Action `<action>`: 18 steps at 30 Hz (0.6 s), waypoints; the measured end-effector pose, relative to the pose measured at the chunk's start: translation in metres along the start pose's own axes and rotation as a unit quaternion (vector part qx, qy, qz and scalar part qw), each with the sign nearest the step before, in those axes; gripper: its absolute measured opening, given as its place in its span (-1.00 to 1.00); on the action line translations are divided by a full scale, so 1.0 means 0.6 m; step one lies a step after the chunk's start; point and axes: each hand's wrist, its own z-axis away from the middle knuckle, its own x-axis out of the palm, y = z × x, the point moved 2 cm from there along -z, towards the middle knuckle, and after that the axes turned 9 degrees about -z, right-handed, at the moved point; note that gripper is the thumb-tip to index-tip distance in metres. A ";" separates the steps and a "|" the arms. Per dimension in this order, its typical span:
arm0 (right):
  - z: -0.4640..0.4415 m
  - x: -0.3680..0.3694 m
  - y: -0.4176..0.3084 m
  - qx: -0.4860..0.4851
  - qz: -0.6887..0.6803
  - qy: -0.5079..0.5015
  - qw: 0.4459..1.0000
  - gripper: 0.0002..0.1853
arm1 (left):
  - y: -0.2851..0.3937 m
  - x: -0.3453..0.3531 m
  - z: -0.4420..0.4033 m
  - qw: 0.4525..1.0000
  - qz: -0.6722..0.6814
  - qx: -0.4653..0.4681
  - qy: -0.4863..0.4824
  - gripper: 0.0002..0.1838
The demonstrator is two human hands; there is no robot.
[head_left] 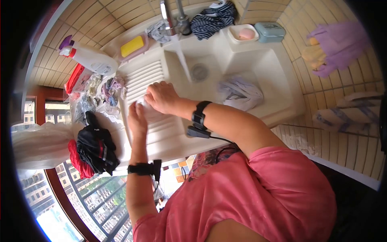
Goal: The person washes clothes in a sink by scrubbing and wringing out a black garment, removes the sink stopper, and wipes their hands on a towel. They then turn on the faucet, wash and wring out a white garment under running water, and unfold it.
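Observation:
My right hand (162, 98) is closed on a pale, thin cloth (155, 114) on the ribbed washboard (143, 76) of the white sink. Close by on its left, my left hand (138, 119) has its fingers bent together at the cloth's edge. The cloth is pale and blurred, and the hands hide part of it. Water runs from the metal tap (167, 20) into the basin beside the washboard, towards the drain (199, 72). A wet whitish-lilac cloth (241, 93) lies in the basin to the right.
Left of the washboard are small crumpled clothes (111, 92), a black garment (96, 145) and a white spray bottle (94, 60). Behind stand a yellow soap bar (132, 46), a striped cloth (213, 21), a pink soap (246, 34) and a grey-blue box (269, 32).

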 end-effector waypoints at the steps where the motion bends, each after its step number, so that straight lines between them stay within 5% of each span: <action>1: 0.020 0.010 -0.007 -0.062 0.043 0.043 0.996 -0.79 | -0.020 0.015 0.021 0.995 -0.051 0.058 0.065 -0.59; 4: 0.089 0.007 -0.006 -0.185 0.066 0.027 0.980 -0.82 | -0.035 0.039 0.090 0.958 -0.104 0.218 0.151 -0.71; 8: 0.014 0.018 0.015 -0.159 0.136 -0.035 0.977 -0.86 | -0.021 0.052 0.006 0.947 -0.203 0.198 0.149 -0.80; 12: -0.126 0.058 0.036 -0.127 0.205 0.125 0.962 -0.90 | 0.005 0.047 -0.172 0.942 -0.224 0.082 0.237 -0.71; 14: -0.108 0.056 0.036 -0.117 0.222 0.164 0.954 -0.92 | -0.006 0.049 -0.168 0.948 -0.273 0.121 0.114 -0.75; 18: 0.039 0.030 0.022 -0.185 0.078 0.015 0.979 -0.82 | -0.012 0.021 0.001 0.953 -0.104 0.263 0.106 -0.91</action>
